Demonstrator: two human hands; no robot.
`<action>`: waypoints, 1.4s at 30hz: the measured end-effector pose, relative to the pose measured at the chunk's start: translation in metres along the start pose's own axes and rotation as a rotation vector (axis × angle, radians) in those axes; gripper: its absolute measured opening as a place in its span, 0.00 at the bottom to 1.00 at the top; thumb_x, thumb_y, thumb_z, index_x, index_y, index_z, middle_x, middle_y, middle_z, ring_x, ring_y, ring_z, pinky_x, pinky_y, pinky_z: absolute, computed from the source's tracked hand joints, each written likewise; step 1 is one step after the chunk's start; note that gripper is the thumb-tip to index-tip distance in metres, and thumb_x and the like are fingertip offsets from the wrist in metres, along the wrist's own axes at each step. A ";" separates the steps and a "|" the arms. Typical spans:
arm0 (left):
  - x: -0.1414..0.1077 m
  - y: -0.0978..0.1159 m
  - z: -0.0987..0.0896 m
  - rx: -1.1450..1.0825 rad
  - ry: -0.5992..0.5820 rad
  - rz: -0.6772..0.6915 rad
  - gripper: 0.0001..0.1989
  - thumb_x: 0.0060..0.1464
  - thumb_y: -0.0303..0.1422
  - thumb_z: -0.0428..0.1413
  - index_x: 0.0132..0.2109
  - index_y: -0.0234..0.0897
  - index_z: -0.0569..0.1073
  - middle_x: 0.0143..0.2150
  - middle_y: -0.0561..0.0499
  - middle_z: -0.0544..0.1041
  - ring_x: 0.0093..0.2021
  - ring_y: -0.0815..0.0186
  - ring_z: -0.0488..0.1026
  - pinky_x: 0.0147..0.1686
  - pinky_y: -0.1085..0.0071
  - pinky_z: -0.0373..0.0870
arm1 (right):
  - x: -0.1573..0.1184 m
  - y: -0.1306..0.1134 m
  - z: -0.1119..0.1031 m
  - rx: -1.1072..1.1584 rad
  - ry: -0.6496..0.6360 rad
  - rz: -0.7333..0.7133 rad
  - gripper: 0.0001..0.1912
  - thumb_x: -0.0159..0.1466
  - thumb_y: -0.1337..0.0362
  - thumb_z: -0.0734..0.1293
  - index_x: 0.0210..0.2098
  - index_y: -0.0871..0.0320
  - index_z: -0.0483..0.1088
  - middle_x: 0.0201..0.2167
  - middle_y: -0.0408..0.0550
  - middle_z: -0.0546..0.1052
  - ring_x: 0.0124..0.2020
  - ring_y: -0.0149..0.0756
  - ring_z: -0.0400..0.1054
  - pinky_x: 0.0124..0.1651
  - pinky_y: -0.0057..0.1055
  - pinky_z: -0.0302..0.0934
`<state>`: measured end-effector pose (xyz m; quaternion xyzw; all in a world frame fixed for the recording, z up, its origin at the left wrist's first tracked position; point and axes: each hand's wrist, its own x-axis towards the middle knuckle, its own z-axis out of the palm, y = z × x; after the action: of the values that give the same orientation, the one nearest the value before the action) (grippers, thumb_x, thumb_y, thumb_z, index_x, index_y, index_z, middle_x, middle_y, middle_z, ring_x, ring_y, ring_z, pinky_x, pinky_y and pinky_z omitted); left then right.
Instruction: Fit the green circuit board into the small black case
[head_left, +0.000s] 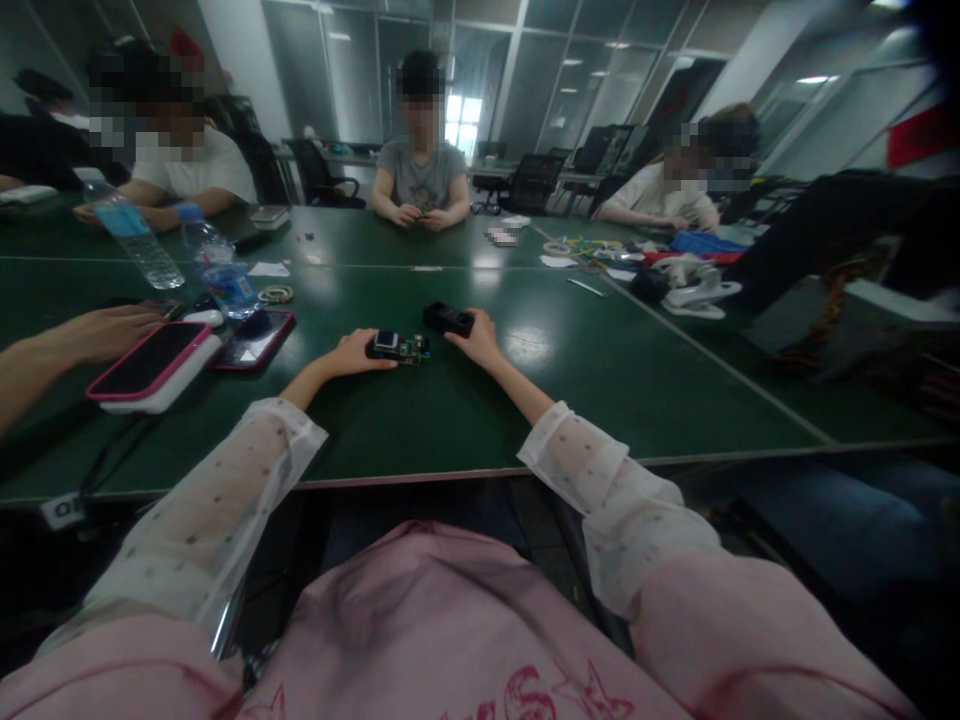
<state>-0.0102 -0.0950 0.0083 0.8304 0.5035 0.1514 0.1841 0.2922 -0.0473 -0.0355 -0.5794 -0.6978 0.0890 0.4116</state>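
Observation:
My left hand (358, 354) is closed around the left end of a circuit board (405, 347) that carries a small square screen and several components. The board is just above or on the green table; I cannot tell which. To its right, my right hand (477, 340) grips the right end of a black plastic case (442, 318), an oblong shell that looks hollow on top. A small gap separates the board from the case. My fingers partly cover both things.
Left of me lie a pink-edged phone (154, 360) on a white box, another phone (255, 338) and two water bottles (225, 280). Another person's arm (67, 345) reaches in there. Cables (592, 250) and a white clamp-like object (701, 290) sit to the right. People sit across the green table (600, 380).

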 end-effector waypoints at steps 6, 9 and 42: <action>0.000 0.000 0.000 -0.003 0.004 -0.027 0.38 0.46 0.58 0.58 0.57 0.37 0.68 0.57 0.39 0.70 0.57 0.47 0.66 0.56 0.53 0.62 | 0.002 0.003 0.002 -0.002 -0.014 0.013 0.30 0.55 0.55 0.72 0.53 0.56 0.62 0.52 0.60 0.69 0.55 0.58 0.63 0.55 0.58 0.60; 0.001 -0.002 0.001 0.000 0.004 -0.009 0.37 0.47 0.58 0.58 0.56 0.38 0.68 0.56 0.40 0.70 0.57 0.47 0.67 0.55 0.53 0.62 | 0.002 0.005 0.003 -0.008 -0.016 0.013 0.28 0.56 0.56 0.71 0.53 0.56 0.63 0.51 0.60 0.69 0.54 0.57 0.63 0.54 0.58 0.61; -0.002 0.004 -0.002 -0.010 0.000 -0.012 0.35 0.47 0.57 0.58 0.55 0.38 0.69 0.56 0.40 0.71 0.56 0.47 0.68 0.53 0.54 0.65 | -0.010 -0.018 -0.010 -0.062 0.014 -0.168 0.33 0.60 0.63 0.68 0.63 0.51 0.56 0.62 0.58 0.57 0.64 0.60 0.52 0.60 0.64 0.55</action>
<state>-0.0086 -0.0980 0.0119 0.8264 0.5079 0.1527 0.1891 0.2851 -0.0652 -0.0229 -0.5321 -0.7433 0.0284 0.4043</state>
